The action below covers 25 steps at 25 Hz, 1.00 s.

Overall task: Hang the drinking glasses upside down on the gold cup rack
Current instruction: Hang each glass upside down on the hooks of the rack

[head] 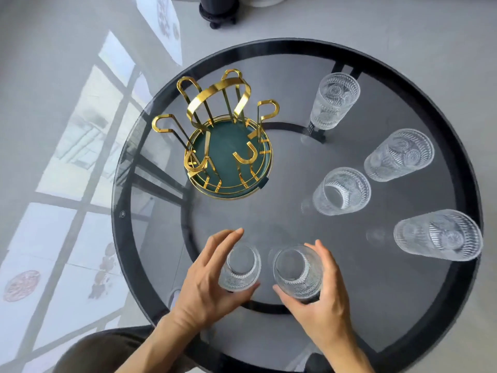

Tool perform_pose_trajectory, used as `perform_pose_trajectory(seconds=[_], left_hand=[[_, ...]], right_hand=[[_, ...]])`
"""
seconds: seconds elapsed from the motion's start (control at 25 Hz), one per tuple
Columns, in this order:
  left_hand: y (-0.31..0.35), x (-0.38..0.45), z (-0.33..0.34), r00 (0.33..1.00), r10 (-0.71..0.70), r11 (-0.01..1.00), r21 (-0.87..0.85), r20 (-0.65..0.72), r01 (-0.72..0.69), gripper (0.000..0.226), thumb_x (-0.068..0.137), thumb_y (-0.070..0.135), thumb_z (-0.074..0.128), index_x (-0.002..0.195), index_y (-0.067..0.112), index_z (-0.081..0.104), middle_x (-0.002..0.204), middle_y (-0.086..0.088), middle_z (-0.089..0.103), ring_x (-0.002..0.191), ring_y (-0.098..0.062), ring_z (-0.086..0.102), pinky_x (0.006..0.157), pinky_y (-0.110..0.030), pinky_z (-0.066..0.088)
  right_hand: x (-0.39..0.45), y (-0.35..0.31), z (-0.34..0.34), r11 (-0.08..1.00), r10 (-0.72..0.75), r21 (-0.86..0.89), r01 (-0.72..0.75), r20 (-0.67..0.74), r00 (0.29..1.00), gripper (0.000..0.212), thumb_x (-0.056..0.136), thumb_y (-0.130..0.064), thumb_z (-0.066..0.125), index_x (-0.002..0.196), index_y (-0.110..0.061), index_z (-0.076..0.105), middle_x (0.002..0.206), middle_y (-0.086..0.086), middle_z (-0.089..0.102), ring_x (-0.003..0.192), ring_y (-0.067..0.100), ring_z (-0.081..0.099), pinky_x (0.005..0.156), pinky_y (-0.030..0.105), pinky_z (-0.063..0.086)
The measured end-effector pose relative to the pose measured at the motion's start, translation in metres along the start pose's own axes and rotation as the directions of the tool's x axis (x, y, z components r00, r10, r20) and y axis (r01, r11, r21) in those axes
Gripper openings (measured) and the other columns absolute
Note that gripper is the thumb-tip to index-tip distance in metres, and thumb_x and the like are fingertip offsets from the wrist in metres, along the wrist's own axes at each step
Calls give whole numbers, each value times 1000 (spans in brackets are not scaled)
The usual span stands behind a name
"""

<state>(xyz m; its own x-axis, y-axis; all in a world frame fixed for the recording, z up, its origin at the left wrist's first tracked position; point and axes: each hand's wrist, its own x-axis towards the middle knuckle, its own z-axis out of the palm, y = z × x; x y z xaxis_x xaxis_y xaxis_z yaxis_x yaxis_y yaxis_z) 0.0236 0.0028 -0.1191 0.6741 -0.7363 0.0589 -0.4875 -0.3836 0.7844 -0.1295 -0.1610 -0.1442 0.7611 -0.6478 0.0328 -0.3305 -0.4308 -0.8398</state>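
Left hand cups around a ribbed drinking glass at the near edge of the round glass table, fingers spread wide on its left side and thumb tucked under the near side; whether the grip is firm, I cannot tell. Right hand wraps a second glass just beside the first, thumb on the near side, fingers curling round the right. Both glasses stand upright, mouths up. Over on the right, four more glasses, all apart from one another: one far, one beyond the middle, one nearer the centre, one at the right rim. The gold cup rack stands far left on its green base, every hook bare.
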Motion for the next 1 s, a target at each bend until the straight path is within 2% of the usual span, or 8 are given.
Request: perform_pose_trajectory(seconds=[0.08, 0.24, 0.44, 0.52, 0.64, 0.72, 0.88, 1.0], left_hand=[[-11, 12, 4, 997, -22, 994, -109, -69, 14, 97, 68, 40, 89, 149, 30, 37, 139, 6, 54, 125, -13, 58, 105, -24, 43], [-44, 20, 33, 976, 8, 972, -226, -216, -58, 108, 59, 29, 96, 149, 29, 35, 133, 9, 61, 123, -18, 61, 105, -24, 43], [-59, 13, 52, 961, 37, 951, -285, -275, -118, 101, 60, 37, 93, 146, 30, 40, 129, 11, 64, 123, -14, 61, 102, -17, 42], [-59, 14, 51, 964, 44, 947, -296, -261, -124, 91, 58, 41, 93, 137, 39, 47, 124, 18, 65, 120, -8, 61, 99, -13, 42], [-57, 10, 50, 973, 3, 947, -313, -232, -78, 85, 55, 45, 91, 130, 40, 51, 116, 27, 64, 115, -1, 61, 94, -9, 41], [-56, 9, 49, 974, -4, 953, -295, -224, -64, 83, 55, 46, 90, 128, 43, 51, 113, 24, 66, 113, 1, 61, 91, -10, 41], [-48, 1, 47, 973, -49, 958, -285, -226, -18, 80, 56, 47, 90, 125, 50, 49, 116, 19, 67, 113, 1, 60, 97, -26, 45], [-47, -1, 48, 978, -101, 959, -280, -183, 47, 80, 54, 54, 89, 119, 63, 43, 116, 25, 64, 112, 6, 58, 94, -20, 43]], right_hand=[[13, 9, 8, 999, 19, 50, -14, -86, 996, 105, 58, -38, 89, 146, -25, 32, 143, -17, 48, 130, 7, 48, 105, 22, 38], [32, 40, 29, 996, -40, 72, 47, -93, 995, 96, 59, -45, 86, 140, -16, 43, 140, -1, 56, 129, 13, 52, 105, 36, 42], [26, 46, 34, 992, -72, 97, 85, -127, 989, 93, 55, -53, 83, 137, -40, 40, 130, -21, 59, 122, -6, 50, 97, 9, 35], [24, 45, 32, 988, -98, 106, 112, -134, 986, 91, 55, -49, 85, 135, -40, 41, 126, -23, 60, 117, -13, 49, 92, 2, 32], [20, 41, 31, 991, -84, 93, 97, -135, 987, 86, 55, -43, 88, 129, -40, 44, 119, -26, 58, 108, -16, 50, 84, -2, 30], [20, 39, 31, 993, -74, 82, 86, -134, 988, 82, 55, -44, 87, 125, -40, 45, 114, -26, 59, 105, -6, 55, 80, 0, 34], [16, 32, 29, 994, -102, 15, 106, -162, 981, 86, 55, -38, 89, 129, -29, 47, 110, -18, 62, 107, 17, 63, 81, 20, 40], [13, 32, 27, 996, -66, 45, 72, -120, 991, 85, 50, -47, 86, 124, -40, 45, 111, -20, 64, 107, 17, 61, 83, 26, 42]])
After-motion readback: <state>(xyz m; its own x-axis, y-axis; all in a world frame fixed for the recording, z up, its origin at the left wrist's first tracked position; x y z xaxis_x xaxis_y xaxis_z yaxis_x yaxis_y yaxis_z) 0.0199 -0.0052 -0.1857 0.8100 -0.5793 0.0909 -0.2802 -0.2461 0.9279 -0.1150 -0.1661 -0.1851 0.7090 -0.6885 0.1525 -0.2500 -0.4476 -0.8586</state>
